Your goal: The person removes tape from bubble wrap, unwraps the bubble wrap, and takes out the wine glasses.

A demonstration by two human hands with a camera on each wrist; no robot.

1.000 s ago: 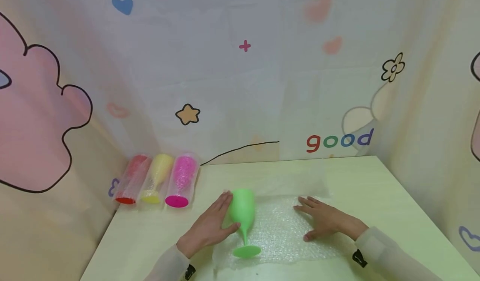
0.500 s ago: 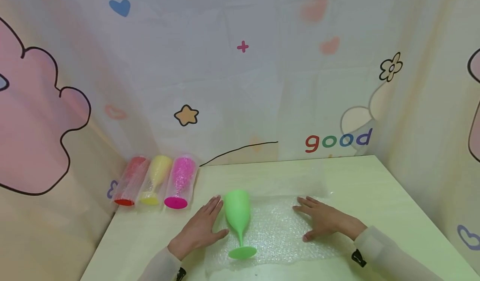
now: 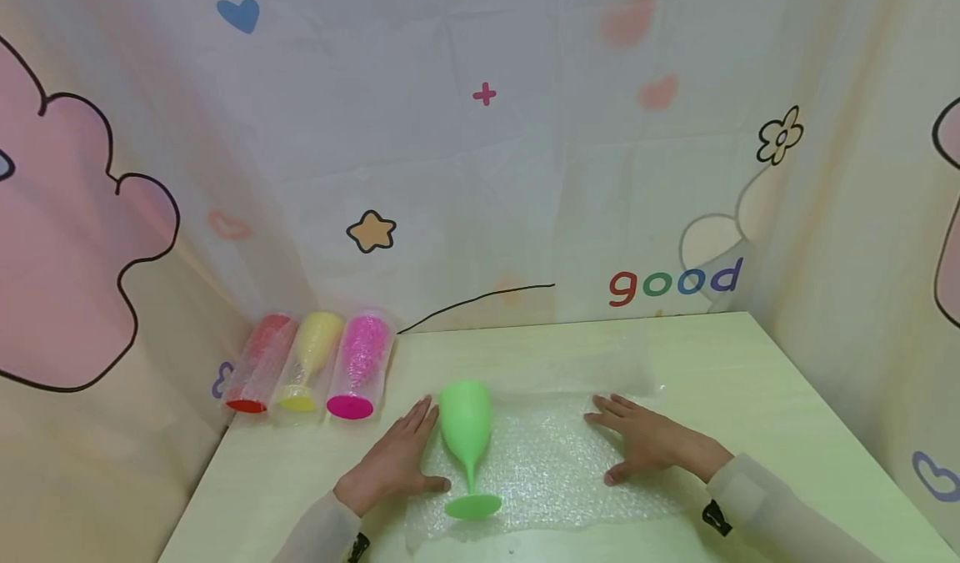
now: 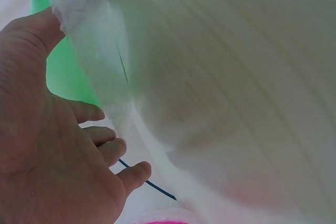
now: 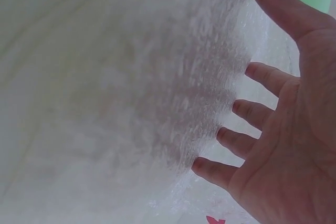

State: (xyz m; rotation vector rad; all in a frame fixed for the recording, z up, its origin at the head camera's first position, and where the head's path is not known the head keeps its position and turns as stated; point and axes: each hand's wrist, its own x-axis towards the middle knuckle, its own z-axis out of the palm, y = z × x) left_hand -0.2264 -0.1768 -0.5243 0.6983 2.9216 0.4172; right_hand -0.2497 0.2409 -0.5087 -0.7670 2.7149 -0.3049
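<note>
Stemmed goblet (image 3: pixel 465 423) lies on bubble wrap (image 3: pixel 543 467), left hand (image 3: pixel 392 466) and right hand (image 3: pixel 649 438) loosely extended, gripping nothing.

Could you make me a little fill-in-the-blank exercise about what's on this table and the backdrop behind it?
1. The unwrapped goblet between the left hand and the right hand is coloured ____.
2. It rests on a clear sheet of ____ wrap.
3. Of the three wrapped goblets, the middle one is ____.
4. The coloured word on the backdrop reads ____.

Missing words: green; bubble; yellow; good.
</note>
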